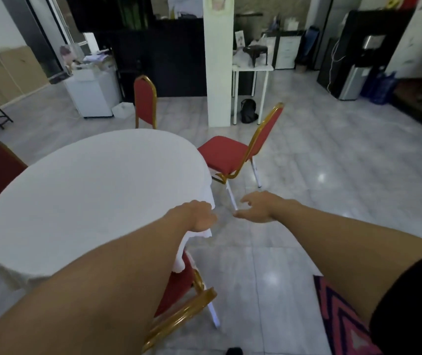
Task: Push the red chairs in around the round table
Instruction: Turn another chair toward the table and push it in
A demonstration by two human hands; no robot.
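Both hands are empty, the left hand [201, 216] loosely curled and the right hand [254, 207] spread, stretched toward the pulled-out red chair [226, 156] beyond, which stands angled beside the round table [89, 190], presumably to push it in.

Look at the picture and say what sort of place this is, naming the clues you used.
Probably a function room or dining hall with an office corner. Clues: a round table under a white cloth, red banquet chairs with gold frames around it, and a water dispenser against the far wall.
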